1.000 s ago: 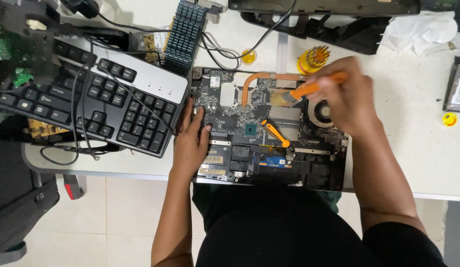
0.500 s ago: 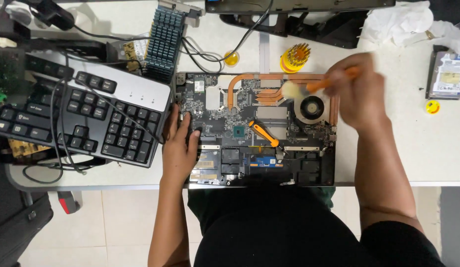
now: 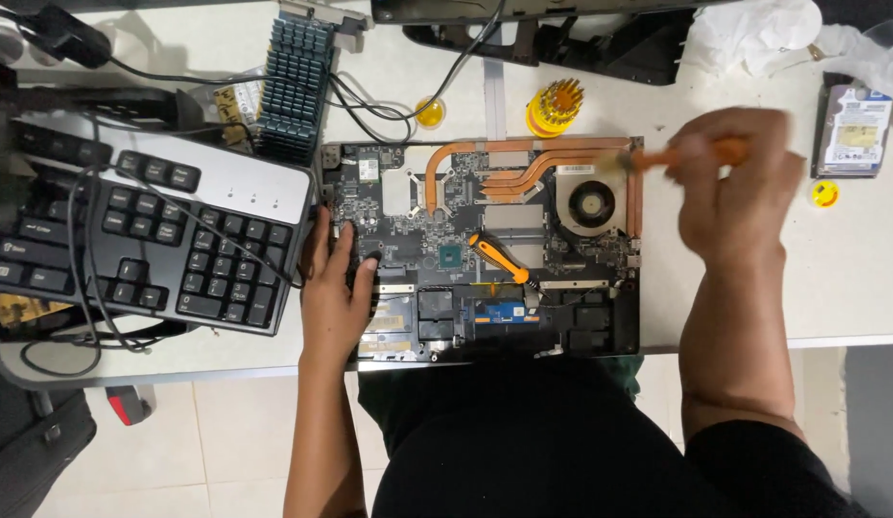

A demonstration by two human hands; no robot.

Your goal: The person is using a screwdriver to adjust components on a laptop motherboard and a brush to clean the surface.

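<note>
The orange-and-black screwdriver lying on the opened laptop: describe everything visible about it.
The orange-and-black screwdriver lies loose and flat on the opened laptop's board, slanting from upper left to lower right, handle uppermost. The handle looks plastic; its tip is too small to make out. Neither hand touches it: left hand rests on the board's left edge, right hand is near the fan.

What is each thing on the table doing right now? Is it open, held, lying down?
Laptop: opened up, circuit board and copper pipes bare.
Fan: uncovered, in the laptop's corner.
Left hand: flat on the laptop's left edge, holding nothing.
Right hand: closed around an orange-handled tool, blurred.
Orange screwdriver: lying loose on the board.
Keyboard: tilted, with cables draped over it.
Hard drive: lying flat on the table.
</note>
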